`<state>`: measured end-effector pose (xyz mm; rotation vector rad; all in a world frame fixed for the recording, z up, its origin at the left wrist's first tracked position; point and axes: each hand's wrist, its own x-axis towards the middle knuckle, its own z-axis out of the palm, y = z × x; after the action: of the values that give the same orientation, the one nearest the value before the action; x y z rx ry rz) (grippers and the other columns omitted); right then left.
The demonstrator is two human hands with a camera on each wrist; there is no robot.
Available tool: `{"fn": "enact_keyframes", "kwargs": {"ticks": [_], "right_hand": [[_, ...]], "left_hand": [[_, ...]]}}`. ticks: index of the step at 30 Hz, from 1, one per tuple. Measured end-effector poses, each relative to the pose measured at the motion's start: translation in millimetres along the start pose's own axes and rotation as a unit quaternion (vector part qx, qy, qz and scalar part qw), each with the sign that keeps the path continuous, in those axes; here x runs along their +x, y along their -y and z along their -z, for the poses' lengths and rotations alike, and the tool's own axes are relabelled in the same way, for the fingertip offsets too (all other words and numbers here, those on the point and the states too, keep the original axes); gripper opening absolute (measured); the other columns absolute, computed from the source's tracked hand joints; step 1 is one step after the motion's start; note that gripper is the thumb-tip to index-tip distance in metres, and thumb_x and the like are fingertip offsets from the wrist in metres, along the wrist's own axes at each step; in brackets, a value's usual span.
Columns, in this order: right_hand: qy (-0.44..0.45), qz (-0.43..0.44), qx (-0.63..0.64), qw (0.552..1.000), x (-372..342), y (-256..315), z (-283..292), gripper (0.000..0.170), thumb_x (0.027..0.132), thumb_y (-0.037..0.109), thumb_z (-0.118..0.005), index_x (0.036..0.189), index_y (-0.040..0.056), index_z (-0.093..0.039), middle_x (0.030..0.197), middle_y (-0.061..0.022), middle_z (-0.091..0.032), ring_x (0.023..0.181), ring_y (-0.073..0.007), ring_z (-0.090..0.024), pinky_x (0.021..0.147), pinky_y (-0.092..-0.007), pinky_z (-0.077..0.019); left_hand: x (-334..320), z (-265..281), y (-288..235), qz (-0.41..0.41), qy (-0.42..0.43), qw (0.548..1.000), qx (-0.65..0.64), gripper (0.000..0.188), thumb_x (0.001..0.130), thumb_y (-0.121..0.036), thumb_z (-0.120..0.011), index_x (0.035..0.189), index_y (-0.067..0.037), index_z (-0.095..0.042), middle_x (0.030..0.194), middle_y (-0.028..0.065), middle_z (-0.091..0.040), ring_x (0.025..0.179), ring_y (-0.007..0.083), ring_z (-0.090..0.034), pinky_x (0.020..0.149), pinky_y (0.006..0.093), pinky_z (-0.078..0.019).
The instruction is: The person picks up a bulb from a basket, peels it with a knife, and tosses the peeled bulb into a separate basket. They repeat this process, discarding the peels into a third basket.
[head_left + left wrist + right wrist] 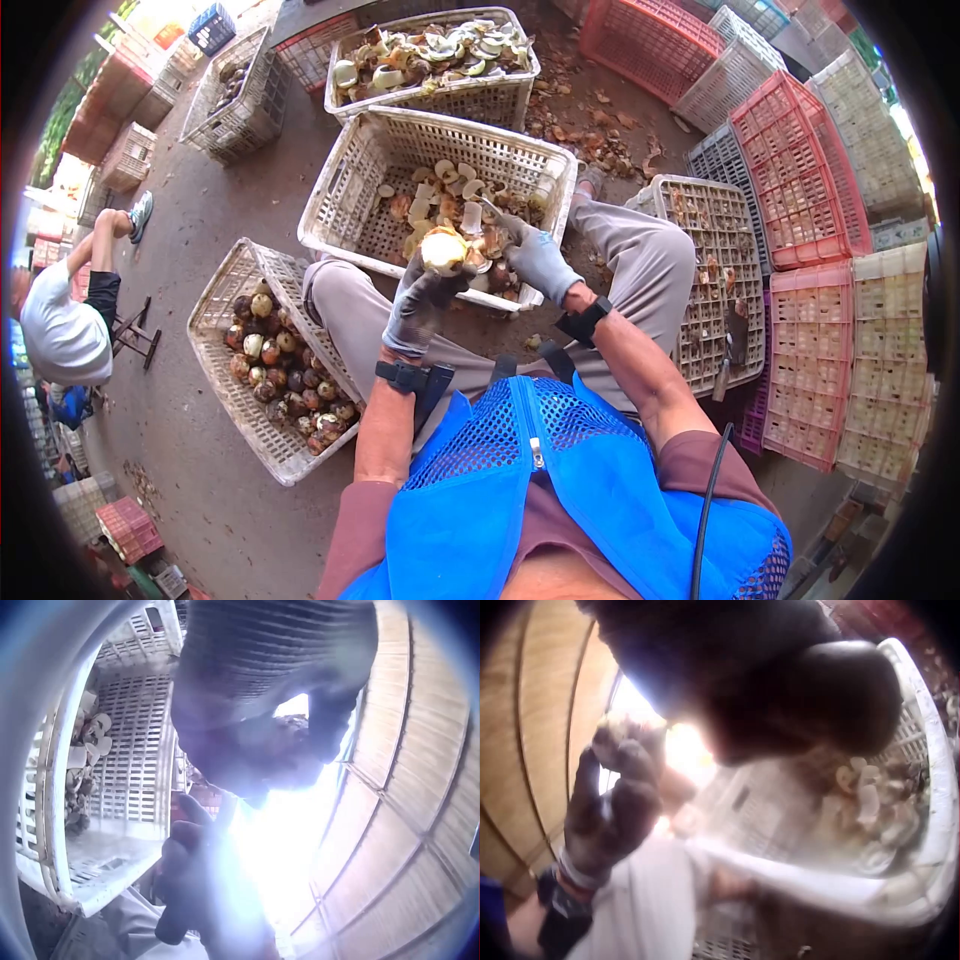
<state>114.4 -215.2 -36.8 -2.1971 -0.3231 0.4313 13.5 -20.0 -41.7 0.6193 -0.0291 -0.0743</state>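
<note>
Above the near rim of the peelings crate (470, 140): an onion (443, 250), by the look of it, shows me a pale top with golden-brown at its edge.
Left hand (415, 305): gloved, curled round the onion from below, just over that rim.
Right hand (538, 262): gloved, above the peelings crate and beside the onion; it seems to grip a thin tool (492, 206), probably a knife, though my right wrist feed is too blurred to confirm.
Scraps (450, 190): pale and brown, lying inside the peelings crate; beyond it, a far crate (470, 100) is heaped with more.
Bulbs (285, 360): many, mostly brown-skinned, in a bulb crate (234, 402) left of the peelings crate and nearer the person.
Progress: I judge this onion well along, though its underside is hidden from me. Most bulbs look unpeeled, so plenty seems left; I can't pick out any finished ones.
</note>
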Motion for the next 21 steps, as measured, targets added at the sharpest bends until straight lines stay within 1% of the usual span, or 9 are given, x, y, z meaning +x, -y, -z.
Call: {"fn": "enact_keyframes", "kwargs": {"ticks": [5,8,9,12,13,16,17,19,21], "right_hand": [[-0.015,0.055,-0.002,0.998,-27.6,29.5,2.3,0.045,0.091,0.011,-0.057,0.135,0.0075,-0.051,0.105,-0.0145,-0.069,0.085,-0.0201,-0.067,0.075,-0.0322,-0.0517],[-0.032,0.083,0.127,0.988,-36.6,29.5,-10.9,0.041,0.093,0.012,-0.057,0.133,0.0094,-0.052,0.097,-0.0117,-0.071,0.072,-0.0159,-0.066,0.063,-0.0275,-0.0502],[0.011,0.012,0.222,0.975,-38.5,31.4,-11.8,0.037,0.094,0.015,-0.057,0.130,0.0075,-0.055,0.086,-0.0085,-0.070,0.059,-0.0084,-0.059,0.052,-0.0214,-0.0437],[0.072,-0.078,0.480,0.871,-46.0,44.0,-17.7,0.034,0.095,0.018,-0.057,0.126,0.0042,-0.057,0.079,-0.0063,-0.068,0.050,-0.0042,-0.051,0.045,-0.0182,-0.0385],[0.108,-0.075,0.522,0.843,-45.7,40.7,-18.3,0.034,0.094,0.025,-0.059,0.119,0.0017,-0.060,0.084,-0.0033,-0.069,0.056,-0.0051,-0.057,0.048,-0.0173,-0.0418],[0.082,0.006,0.533,0.842,-40.6,40.5,-24.7,0.034,0.094,0.026,-0.059,0.119,0.0025,-0.060,0.081,-0.0028,-0.069,0.049,-0.0051,-0.052,0.043,-0.0181,-0.0394],[0.098,-0.056,0.580,0.807,-43.5,39.3,-17.2,0.037,0.093,0.025,-0.061,0.122,0.0012,-0.057,0.087,-0.0046,-0.068,0.050,-0.0047,-0.050,0.043,-0.0184,-0.0382],[0.037,-0.005,0.522,0.852,-40.4,39.3,-15.0,0.039,0.092,0.025,-0.063,0.124,0.0022,-0.056,0.089,-0.0051,-0.067,0.049,-0.0042,-0.048,0.042,-0.0183,-0.0363],[-0.042,0.033,0.374,0.926,-29.2,42.4,-12.4,0.041,0.091,0.023,-0.063,0.125,0.0029,-0.055,0.087,-0.0076,-0.065,0.056,-0.0107,-0.052,0.049,-0.0263,-0.0417]], "left_hand": [[-4.2,-1.2,-2.1,0.000,-0.019,1.000,-0.003,0.057,0.092,-0.023,-0.062,0.141,-0.006,-0.038,0.125,0.0120,-0.058,0.106,0.0298,-0.063,0.091,0.0408,-0.0511],[-2.4,-11.9,-3.6,-0.023,-0.039,0.999,0.024,0.055,0.093,-0.021,-0.062,0.141,-0.007,-0.039,0.125,0.0121,-0.058,0.109,0.0310,-0.061,0.091,0.0406,-0.0504],[-1.1,-18.6,-4.3,-0.036,-0.053,0.997,0.045,0.055,0.093,-0.020,-0.062,0.141,-0.007,-0.039,0.125,0.0115,-0.057,0.109,0.0297,-0.061,0.092,0.0395,-0.0498],[-0.6,-18.6,0.6,-0.068,-0.063,0.988,0.125,0.055,0.095,-0.018,-0.060,0.142,-0.006,-0.036,0.130,0.0101,-0.053,0.114,0.0232,-0.057,0.096,0.0370,-0.0484],[-0.5,-17.9,3.1,-0.076,-0.061,0.983,0.154,0.055,0.095,-0.017,-0.059,0.143,-0.006,-0.034,0.133,0.0097,-0.050,0.116,0.0206,-0.055,0.097,0.0363,-0.0479],[-0.7,-30.9,4.9,-0.046,-0.057,0.980,0.183,0.058,0.094,-0.013,-0.060,0.144,-0.005,-0.033,0.133,0.0090,-0.050,0.117,0.0187,-0.054,0.100,0.0349,-0.0462],[0.0,-34.1,2.4,-0.050,-0.059,0.973,0.218,0.062,0.093,-0.009,-0.060,0.147,-0.004,-0.029,0.134,0.0093,-0.049,0.117,0.0183,-0.053,0.101,0.0323,-0.0455],[2.1,-40.6,0.4,-0.042,-0.059,0.966,0.249,0.064,0.093,-0.007,-0.059,0.148,-0.005,-0.027,0.134,0.0095,-0.049,0.115,0.0183,-0.055,0.098,0.0297,-0.0469],[3.7,-42.4,-6.7,-0.023,-0.107,0.944,0.310,0.069,0.092,-0.005,-0.059,0.150,-0.006,-0.023,0.129,0.0103,-0.054,0.110,0.0168,-0.058,0.089,0.0250,-0.0493]]}}
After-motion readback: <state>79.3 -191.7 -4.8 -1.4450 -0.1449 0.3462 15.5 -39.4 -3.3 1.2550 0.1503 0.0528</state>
